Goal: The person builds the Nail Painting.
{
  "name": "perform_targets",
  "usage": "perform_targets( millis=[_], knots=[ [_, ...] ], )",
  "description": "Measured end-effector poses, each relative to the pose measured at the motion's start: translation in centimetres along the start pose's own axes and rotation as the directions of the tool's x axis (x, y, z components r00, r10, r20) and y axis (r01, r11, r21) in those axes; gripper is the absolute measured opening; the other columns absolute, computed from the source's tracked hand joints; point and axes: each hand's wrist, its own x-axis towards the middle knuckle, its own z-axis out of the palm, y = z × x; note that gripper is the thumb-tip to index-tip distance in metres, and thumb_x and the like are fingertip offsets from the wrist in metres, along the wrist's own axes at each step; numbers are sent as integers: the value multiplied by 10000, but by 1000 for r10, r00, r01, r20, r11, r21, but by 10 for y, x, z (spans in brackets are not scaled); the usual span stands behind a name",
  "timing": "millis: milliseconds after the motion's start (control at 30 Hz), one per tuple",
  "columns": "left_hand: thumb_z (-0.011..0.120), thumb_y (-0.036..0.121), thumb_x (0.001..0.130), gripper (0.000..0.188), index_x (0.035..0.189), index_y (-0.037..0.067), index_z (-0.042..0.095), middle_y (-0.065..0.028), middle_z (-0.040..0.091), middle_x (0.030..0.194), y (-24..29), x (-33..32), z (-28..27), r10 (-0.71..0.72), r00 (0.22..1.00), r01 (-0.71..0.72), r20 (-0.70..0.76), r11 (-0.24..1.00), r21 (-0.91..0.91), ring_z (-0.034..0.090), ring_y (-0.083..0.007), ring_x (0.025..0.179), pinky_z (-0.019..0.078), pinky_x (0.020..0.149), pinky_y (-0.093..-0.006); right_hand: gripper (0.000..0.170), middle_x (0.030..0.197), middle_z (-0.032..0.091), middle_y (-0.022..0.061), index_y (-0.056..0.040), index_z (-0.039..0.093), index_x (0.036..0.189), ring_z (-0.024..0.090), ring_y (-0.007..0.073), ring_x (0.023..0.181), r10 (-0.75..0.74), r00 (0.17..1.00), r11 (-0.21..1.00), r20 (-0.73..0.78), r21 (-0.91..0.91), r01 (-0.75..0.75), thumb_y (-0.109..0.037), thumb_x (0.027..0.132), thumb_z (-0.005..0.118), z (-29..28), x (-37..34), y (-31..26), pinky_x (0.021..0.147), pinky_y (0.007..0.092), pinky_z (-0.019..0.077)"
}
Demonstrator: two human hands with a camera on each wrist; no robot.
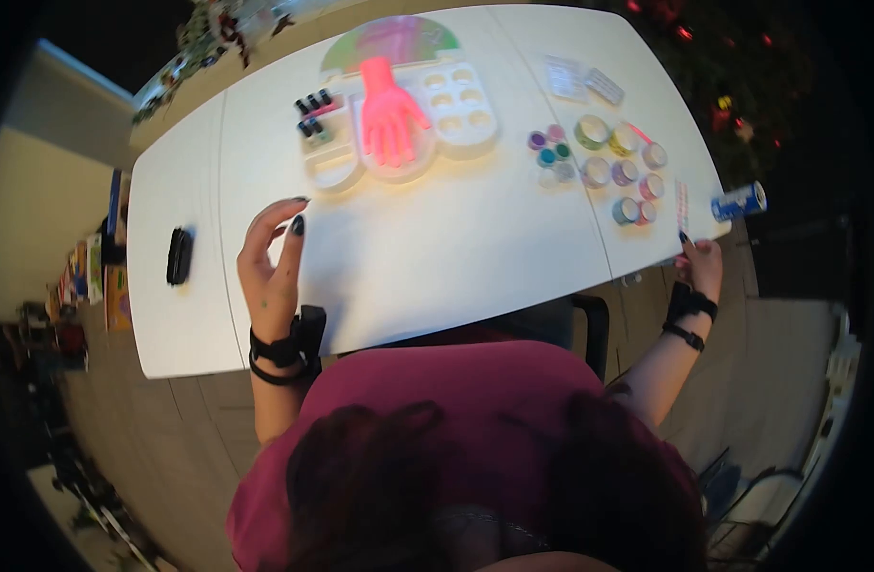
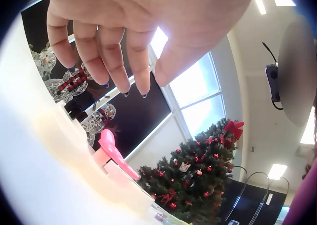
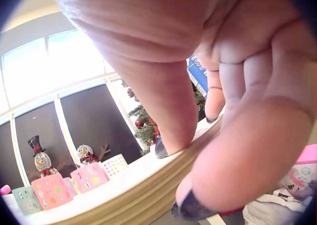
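My left hand [image 1: 273, 255] is raised over the table's left front part, its fingers bent forward and apart from the thumb. In the left wrist view the left hand [image 2: 133, 42] has nothing between its fingers. My right hand [image 1: 701, 267] is at the table's right front edge, beside a narrow pink-and-white printed strip [image 1: 682, 202]. In the right wrist view one dark-nailed fingertip [image 3: 161, 149] of it rests on the tabletop, while another digit [image 3: 247, 160] hangs outside the edge. The remaining fingers are partly hidden behind it.
On the white table [image 1: 475, 248] a pink model hand [image 1: 389, 112] lies in a white compartment case [image 1: 467, 124] with small dark-capped bottles [image 1: 313, 102]. Rolls of patterned tape [image 1: 596, 172], glitter pots [image 1: 547, 155], a blue can [image 1: 739, 202] and a black case [image 1: 179, 255] are around.
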Motion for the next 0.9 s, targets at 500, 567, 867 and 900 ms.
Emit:
perform_targets(
  millis=[500,567,867,900],
  knots=[
    [666,135,1050,228,1239,41,754,-96,726,1306,8,-14,-6,5,998,-5,63,1000,1,648,-201,1248,467,1082,-352,349,893,743,76,-40,565,1302,619,75,584,-47,997,999,56,30,45,-88,988,709,-36,2,12,497,212,480],
    [664,137,1052,229,1240,40,752,-95,726,1305,9,-16,-8,12,997,-13,70,1000,11,648,-199,1247,467,1082,-351,336,860,715,48,-25,567,1295,617,77,592,-76,997,997,3,-5,76,-62,985,688,-43,-8,-2,505,211,478],
    [669,139,1042,235,1243,54,758,-91,728,1303,13,-11,-12,10,996,-11,84,1000,6,648,-202,1246,478,1076,-355,320,954,719,26,-32,546,1336,625,71,699,-659,719,730,219,417,542,13,1027,619,42,-139,-175,643,208,479],
    [670,135,1037,240,1245,55,758,-92,728,1306,14,-9,-13,17,997,-17,80,1000,-5,648,-202,1247,478,1073,-355,328,952,719,21,-39,544,1341,630,74,700,-671,670,730,318,444,520,11,1026,620,64,-162,-202,638,209,477]
  ],
)
